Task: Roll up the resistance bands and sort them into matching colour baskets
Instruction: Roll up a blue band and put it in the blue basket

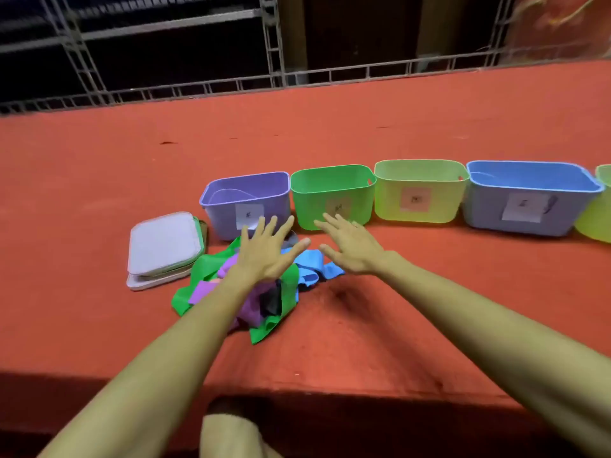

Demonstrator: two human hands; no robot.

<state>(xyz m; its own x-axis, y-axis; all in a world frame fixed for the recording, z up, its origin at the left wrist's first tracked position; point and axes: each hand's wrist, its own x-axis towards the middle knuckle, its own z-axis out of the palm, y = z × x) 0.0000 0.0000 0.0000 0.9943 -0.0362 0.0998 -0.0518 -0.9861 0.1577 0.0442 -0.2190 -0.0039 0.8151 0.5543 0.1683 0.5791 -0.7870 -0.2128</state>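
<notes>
A tangled heap of resistance bands lies on the red surface: a green band (198,279), a purple band (203,290), a blue band (310,266) and a dark one (271,302). My left hand (267,251) hovers flat over the heap with fingers spread. My right hand (350,246) is beside it, fingers straight, over the blue band. Neither holds anything. Behind the heap stand a purple basket (224,213), a green basket (304,203), a yellow-green basket (386,203) and a blue basket (479,209), each with a paper label.
A stack of basket lids (163,242) lies left of the purple basket. Another yellow-green basket (595,223) is cut off at the right edge. The red platform (429,127) ends at a metal truss railing (198,90) behind and drops off at the near edge.
</notes>
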